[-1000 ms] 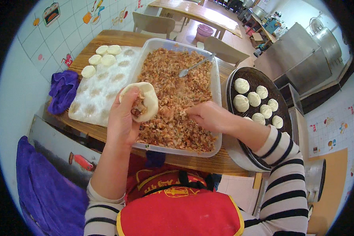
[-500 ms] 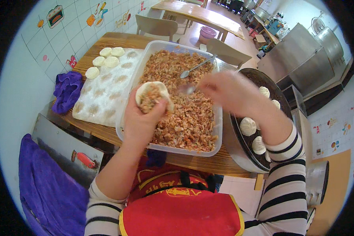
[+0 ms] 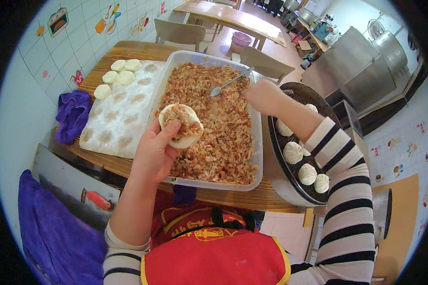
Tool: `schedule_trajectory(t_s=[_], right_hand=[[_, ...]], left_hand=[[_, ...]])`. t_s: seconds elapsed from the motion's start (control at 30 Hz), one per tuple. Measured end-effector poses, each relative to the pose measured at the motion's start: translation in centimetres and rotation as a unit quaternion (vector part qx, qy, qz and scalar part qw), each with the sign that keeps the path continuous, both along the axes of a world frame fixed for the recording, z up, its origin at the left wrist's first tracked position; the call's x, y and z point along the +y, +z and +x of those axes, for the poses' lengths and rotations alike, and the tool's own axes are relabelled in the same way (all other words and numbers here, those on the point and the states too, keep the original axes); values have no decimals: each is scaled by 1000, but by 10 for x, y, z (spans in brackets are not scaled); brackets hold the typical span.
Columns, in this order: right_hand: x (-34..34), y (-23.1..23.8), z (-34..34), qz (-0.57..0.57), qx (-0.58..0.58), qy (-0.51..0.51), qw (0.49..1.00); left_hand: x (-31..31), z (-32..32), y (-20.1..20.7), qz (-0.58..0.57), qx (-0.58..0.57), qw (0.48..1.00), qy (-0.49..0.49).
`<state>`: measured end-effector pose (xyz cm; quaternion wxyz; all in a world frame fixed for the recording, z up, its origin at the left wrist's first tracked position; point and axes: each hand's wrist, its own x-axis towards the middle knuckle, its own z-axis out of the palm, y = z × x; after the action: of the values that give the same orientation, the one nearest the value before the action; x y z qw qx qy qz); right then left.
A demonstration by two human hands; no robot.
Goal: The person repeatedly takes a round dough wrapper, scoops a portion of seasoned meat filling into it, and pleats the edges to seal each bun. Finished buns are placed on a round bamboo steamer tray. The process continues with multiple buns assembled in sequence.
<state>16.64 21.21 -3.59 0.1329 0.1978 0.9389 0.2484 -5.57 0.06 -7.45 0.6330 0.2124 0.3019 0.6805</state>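
Note:
My left hand holds a round dough wrapper over the left side of a tub of filling. The thumb presses onto a heap of chopped filling on the wrapper. My right hand is curled at the tub's far right edge; what its fingers hold, if anything, is hidden. Close by, a metal spoon lies on the brown chopped filling, its handle toward the right hand. The filling spreads across the clear plastic tub.
Right of the tub, a round dark steamer tray holds several pleated buns. On the left, a floured board carries several dough discs. A purple cloth hangs over the wooden table's left edge. Chairs stand beyond.
My right hand has moved from above the filling to the tub's far right edge; the blurred spoon near its fingers no longer shows. The wrapper in my left hand has tilted, its filling now facing up.

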Motion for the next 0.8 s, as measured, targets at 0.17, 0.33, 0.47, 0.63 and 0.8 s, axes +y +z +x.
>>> schedule_trajectory(t_s=[0.17, 0.33, 0.47, 0.63, 0.8], right_hand=[[-34, -8, 10, -51, -42, 46, 997], [-77, 2, 2, -90, -61, 23, 994], [-111, 7, 8, -210, 46, -2, 977], [-127, 4, 19, -331, 159, -81, 926], [-127, 9, 21, -461, 176, -91, 865]], left_hand=[[0, -2, -2, 27, -68, 997, -26], [-3, -7, -2, -2, -126, 992, -21], [0, -6, -5, -20, -108, 994, 5], [1, -4, -6, -24, -69, 997, 13], [-1, -2, -5, -10, -31, 999, 37]])
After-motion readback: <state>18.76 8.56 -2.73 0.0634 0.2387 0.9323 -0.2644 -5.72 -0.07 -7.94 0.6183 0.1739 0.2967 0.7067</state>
